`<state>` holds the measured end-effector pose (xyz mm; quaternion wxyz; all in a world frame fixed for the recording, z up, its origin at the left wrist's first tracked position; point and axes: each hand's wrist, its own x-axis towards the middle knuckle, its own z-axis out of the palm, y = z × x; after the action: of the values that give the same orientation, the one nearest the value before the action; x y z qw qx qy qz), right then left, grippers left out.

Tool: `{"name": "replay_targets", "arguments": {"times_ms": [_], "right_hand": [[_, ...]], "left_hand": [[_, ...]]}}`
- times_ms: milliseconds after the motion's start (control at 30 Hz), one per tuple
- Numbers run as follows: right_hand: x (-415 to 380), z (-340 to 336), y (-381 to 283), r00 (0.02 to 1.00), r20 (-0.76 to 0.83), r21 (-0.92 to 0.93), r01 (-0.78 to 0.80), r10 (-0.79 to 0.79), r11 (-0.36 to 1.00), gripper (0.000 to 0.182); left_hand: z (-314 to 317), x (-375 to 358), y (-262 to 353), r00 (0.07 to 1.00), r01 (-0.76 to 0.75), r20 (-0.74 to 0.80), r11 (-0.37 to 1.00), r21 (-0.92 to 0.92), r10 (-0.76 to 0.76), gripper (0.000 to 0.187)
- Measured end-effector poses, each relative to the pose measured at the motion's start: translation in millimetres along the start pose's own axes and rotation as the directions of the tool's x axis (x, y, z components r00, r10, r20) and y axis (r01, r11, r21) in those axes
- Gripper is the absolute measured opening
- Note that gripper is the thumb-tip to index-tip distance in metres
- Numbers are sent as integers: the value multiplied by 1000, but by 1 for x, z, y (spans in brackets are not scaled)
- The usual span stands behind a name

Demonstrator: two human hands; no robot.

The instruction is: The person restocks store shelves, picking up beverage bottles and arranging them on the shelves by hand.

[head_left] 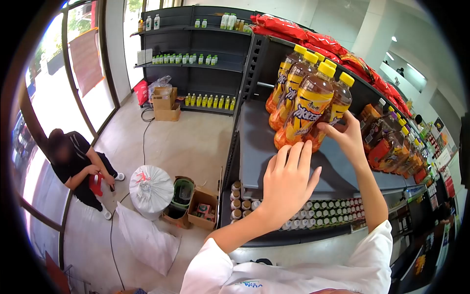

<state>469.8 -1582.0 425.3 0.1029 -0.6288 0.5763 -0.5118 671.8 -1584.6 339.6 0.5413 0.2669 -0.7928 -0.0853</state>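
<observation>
A cluster of iced tea bottles [307,105] with yellow caps and yellow labels stands upright on the dark grey shelf [254,142]. My right hand [348,137] is closed around the lower side of the right front bottle [339,101], thumb towards me. The far fingers of this hand are partly hidden behind the bottle. My left hand [290,179] is open, its fingers stretched out flat and the tips right at the base of the front bottle. Its back faces the camera.
More bottles [391,152] stand farther right on this shelf, and red packs [313,39] lie on top. Below are rows of cans [323,213]. On the floor at left are a white sack [149,191], cardboard boxes [203,208] and a cable. A person [76,159] sits by the window.
</observation>
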Motion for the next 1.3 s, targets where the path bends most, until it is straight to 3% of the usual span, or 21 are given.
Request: {"name": "replay_targets", "arguments": {"times_ms": [300, 367, 400, 467, 633, 700, 767, 800, 833, 867, 900, 933, 967, 1000, 1033, 1067, 1100, 1133, 1200, 1233, 1300], "right_hand": [[-3, 15, 17, 988, -115, -53, 95, -100, 994, 53], [-9, 11, 13, 992, -114, -54, 55, -61, 997, 54], [-13, 8, 10, 997, -39, -115, 69, -73, 991, 57], [-20, -1, 13, 985, 68, -280, 173, -160, 944, 65], [-98, -50, 1, 958, -28, -350, 258, -286, 900, 67], [-138, -91, 6, 899, 16, -440, 400, -438, 804, 69], [-189, -137, 30, 838, -17, -561, 444, -546, 699, 68], [-218, -162, 48, 835, -79, -568, 411, -544, 713, 63], [-253, -181, 64, 849, -191, -523, 337, -493, 783, 56], [-287, -200, 79, 837, -268, -564, 266, -478, 782, 49], [-327, -215, 103, 809, -333, -625, 195, -485, 756, 43], [-381, -222, 127, 834, -412, -634, 27, -367, 773, 41], [-432, -220, 146, 835, -513, -530, -127, -198, 838, 43], [-483, -212, 161, 792, -608, -469, -296, -61, 832, 41], [-541, -198, 171, 733, -659, -349, -497, 170, 794, 41], [-600, -178, 184, 618, -686, -209, -672, 383, 710, 42], [-666, -159, 205, 543, -656, -118, -760, 524, 640, 43], [-739, -123, 225, 441, -670, -9, -809, 597, 588, 43], [-812, -76, 191, 397, -702, -3, -832, 591, 555, 36], [-837, -75, 167, 338, -744, 29, -846, 577, 532, 36], [-855, -59, 115, 66, -558, 398, -853, 827, 337, 42]], "left_hand": [[-8, 0, -6, 1000, 25, 6, 994, -110, -25, 55], [-10, 1, 1, 999, 40, -22, 991, -131, -43, 57], [-13, -4, 6, 999, 31, -32, 989, -145, -36, 55], [-16, -9, 15, 999, 0, -48, 991, -134, -6, 53], [-6, -84, 35, 976, -216, -62, 868, -448, 211, 43], [17, -144, 31, 998, -58, 0, 823, -564, 71, 34], [34, -204, 34, 967, 250, 154, 880, -403, -204, 36], [45, -239, 29, 885, 455, 256, 838, -300, -389, 41], [55, -270, 20, 924, 349, 213, 928, -126, -319, 43], [64, -314, 2, 901, 386, 245, 920, -69, -359, 46], [64, -341, 5, 820, 523, 282, 852, -20, -497, 45], [73, -403, -24, 758, 600, 292, 799, 40, -583, 45], [76, -433, -30, 666, 659, 312, 730, 181, -678, 45], [86, -457, -39, 569, 690, 313, 649, 322, -760, 44], [99, -471, -38, 578, 662, 362, 680, 316, -731, 44], [114, -474, -40, 482, 593, 511, 694, 407, -712, 43], [135, -468, -38, 367, 496, 634, 720, 486, -680, 43], [163, -469, -34, 369, 453, 678, 760, 466, -636, 43], [232, -468, -16, 242, 444, 914, 875, 193, -325, 33], [264, -480, -12, 150, 388, 974, 916, 101, -170, 39], [332, -495, -16, -311, 171, 950, 985, 38, 17, 44]]}}
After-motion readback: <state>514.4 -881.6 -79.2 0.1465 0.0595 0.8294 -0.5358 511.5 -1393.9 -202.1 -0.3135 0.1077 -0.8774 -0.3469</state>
